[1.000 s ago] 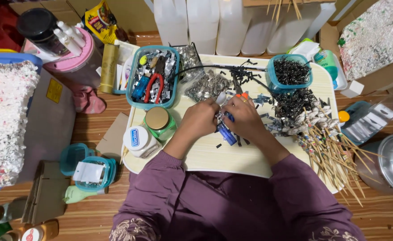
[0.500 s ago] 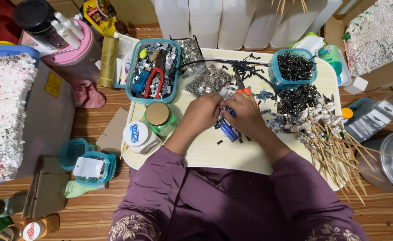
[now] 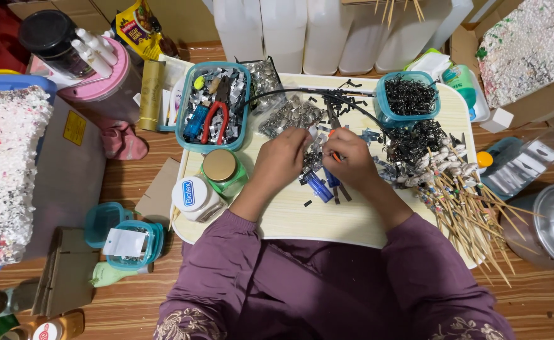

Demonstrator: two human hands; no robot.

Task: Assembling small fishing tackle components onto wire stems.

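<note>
Curling in tight, the fingers of the left hand (image 3: 282,160) and right hand (image 3: 347,160) are pinched together around a small orange-tipped piece (image 3: 332,153), just above the blue lighter (image 3: 319,186) on the cream tray (image 3: 327,220). Compared with half a second ago, barely anything is changed.

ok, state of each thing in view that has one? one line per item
left hand: closed on small parts, over the tray table
right hand: pinching an orange-tipped tool
teal tool tub: open, lidless, holds red pliers
teal bead tub: open, full of dark pieces
green jar: lid on
white jar: capped
</note>
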